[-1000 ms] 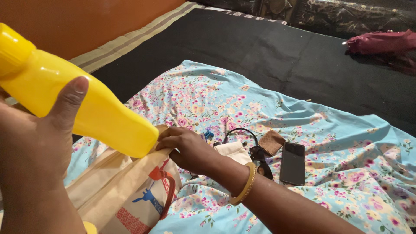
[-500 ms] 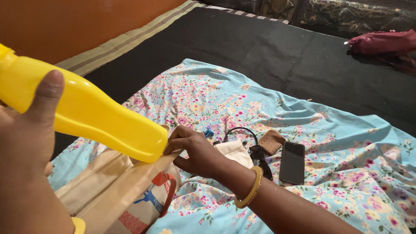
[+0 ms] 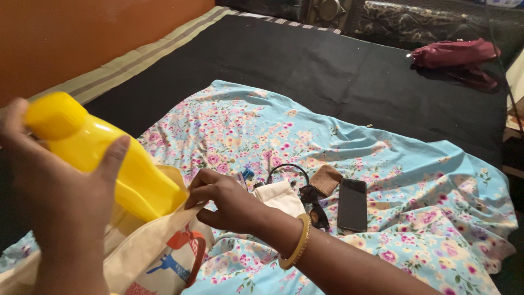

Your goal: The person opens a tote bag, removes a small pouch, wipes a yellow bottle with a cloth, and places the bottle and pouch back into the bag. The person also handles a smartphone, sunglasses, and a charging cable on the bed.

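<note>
I note a cream cloth bag (image 3: 155, 257) at my lower left, printed with a blue figure and red-orange shapes. A dark, blank phone screen (image 3: 352, 204) lies flat on the floral sheet (image 3: 415, 186), to the right of a small brown pouch (image 3: 326, 179).

Orange-brown wall (image 3: 82, 38) at upper left, plain and smooth. Below it, a striped olive-and-grey border (image 3: 147, 52) runs diagonally along the edge of a black bed surface (image 3: 327, 71), which fills most of the view. A light blue floral sheet (image 3: 415, 186) lies rumpled across the near half of the black surface, its folds bunched at the right. At the far edge, dark patterned fabric (image 3: 415, 16) shows dimly. A maroon cloth bundle (image 3: 456, 54) rests at upper right. Light is warm, soft, from the near side.
</note>
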